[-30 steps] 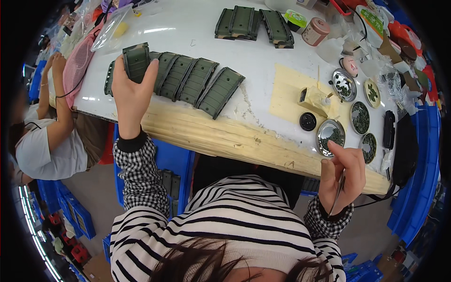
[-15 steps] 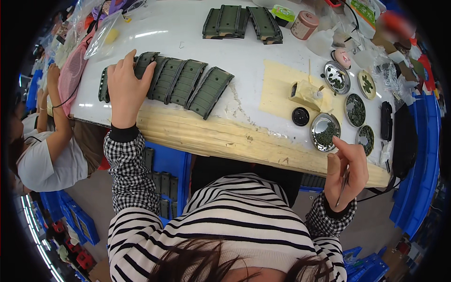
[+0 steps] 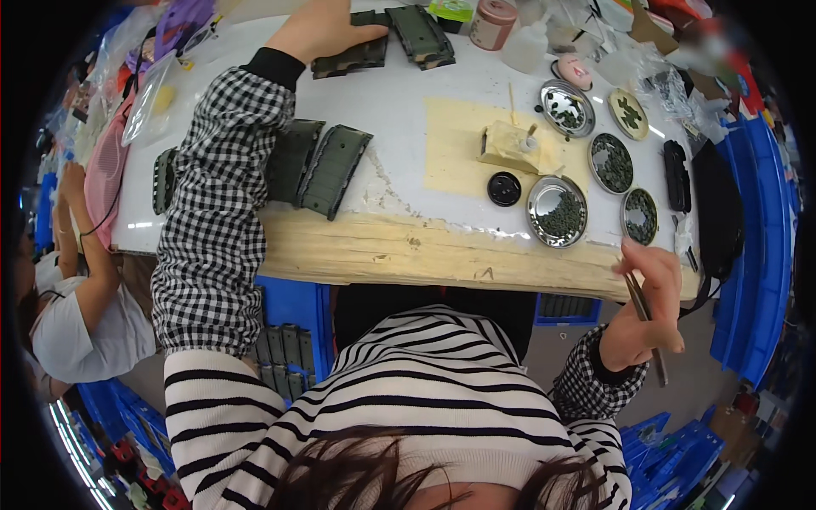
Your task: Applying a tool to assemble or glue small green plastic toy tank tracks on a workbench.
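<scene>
My left hand (image 3: 319, 30) reaches over the far part of the table, above a camouflage-edged green ribbed piece (image 3: 353, 58). Its thumb stretches along that piece, while the other fingers run out of view at the top edge, so its grip is hidden. A similar green piece (image 3: 421, 38) lies just right of it. Beneath my left forearm more green ribbed pieces (image 3: 334, 172) stand in a row, partly covered by the sleeve. My right hand (image 3: 650, 310), off the table's front edge, is closed around metal tweezers (image 3: 639, 297).
Round metal dishes (image 3: 557, 242) with small dark green bits stand at the right. Beside them are a yellow-wrapped block (image 3: 508, 144) on yellow paper and a black round lid (image 3: 504, 189). A pink jar (image 3: 493, 24) stands behind. Another person (image 3: 81, 314) sits at the left.
My left hand has left the near row of green pieces and moved forward to those at the back. My right hand has turned, showing more of the tweezers. The whole view has shifted.
</scene>
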Motion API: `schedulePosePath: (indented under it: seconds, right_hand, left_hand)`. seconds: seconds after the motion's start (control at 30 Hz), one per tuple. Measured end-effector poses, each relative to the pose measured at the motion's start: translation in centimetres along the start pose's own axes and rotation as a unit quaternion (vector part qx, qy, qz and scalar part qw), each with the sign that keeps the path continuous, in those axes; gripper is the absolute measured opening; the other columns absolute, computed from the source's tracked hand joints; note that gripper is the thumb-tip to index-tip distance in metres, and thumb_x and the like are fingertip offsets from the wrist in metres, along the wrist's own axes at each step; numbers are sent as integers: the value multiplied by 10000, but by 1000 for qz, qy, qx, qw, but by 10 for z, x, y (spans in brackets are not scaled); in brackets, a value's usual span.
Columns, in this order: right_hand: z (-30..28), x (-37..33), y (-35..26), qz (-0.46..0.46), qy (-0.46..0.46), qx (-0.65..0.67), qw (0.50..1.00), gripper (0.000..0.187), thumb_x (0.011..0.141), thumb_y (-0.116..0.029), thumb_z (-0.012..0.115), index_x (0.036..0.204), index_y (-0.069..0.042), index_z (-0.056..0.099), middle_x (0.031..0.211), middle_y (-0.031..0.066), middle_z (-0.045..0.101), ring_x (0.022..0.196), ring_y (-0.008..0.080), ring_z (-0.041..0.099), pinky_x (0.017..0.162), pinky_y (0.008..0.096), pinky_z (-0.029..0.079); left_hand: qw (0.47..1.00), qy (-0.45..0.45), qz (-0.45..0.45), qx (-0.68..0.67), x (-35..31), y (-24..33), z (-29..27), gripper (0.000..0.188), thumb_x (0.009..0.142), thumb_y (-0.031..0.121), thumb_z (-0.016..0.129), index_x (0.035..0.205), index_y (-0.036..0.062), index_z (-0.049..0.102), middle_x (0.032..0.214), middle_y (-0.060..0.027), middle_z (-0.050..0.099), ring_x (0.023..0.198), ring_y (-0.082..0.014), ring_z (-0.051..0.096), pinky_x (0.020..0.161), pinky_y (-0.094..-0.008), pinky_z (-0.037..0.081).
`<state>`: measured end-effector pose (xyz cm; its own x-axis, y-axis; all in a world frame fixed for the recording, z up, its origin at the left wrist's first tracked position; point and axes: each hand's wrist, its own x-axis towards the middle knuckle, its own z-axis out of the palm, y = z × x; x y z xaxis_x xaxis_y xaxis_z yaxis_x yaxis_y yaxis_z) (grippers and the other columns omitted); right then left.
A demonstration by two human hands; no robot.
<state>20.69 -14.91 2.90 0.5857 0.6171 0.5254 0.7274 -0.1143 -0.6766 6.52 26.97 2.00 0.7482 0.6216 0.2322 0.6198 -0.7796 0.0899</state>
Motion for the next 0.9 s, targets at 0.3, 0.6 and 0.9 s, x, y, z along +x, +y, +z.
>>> schedulePosePath:
  seconds: [0.3,0.6,0.9]
  right_hand:
    - [8,11,28,70,-115,78,988,221,896,-106,635,1064,34,668,834,109,657,793,176,619,724,272,469]
    - [33,12,53,48,-99,80,991,116,880,-62,651,963,14,681,836,101,649,735,195,580,673,290,446]
    - [42,19,55,-12,-105,32,994,108,886,-99,648,929,-6,683,788,92,631,722,238,558,667,320,433]
  left_hand:
    - [737,57,-101,-666,-73,-10,-63,424,959,249,568,1275,-31,529,1181,-141,625,969,-179,620,942,-347,490]
    - [516,-1,-138,-846,-202,73,-55,726,865,218,675,1427,-24,285,1034,-107,576,819,-170,639,720,-290,564]
    - [474,-53,-249,-843,-206,133,-35,447,990,101,491,1407,43,339,1156,-216,596,1028,-269,644,918,-394,545]
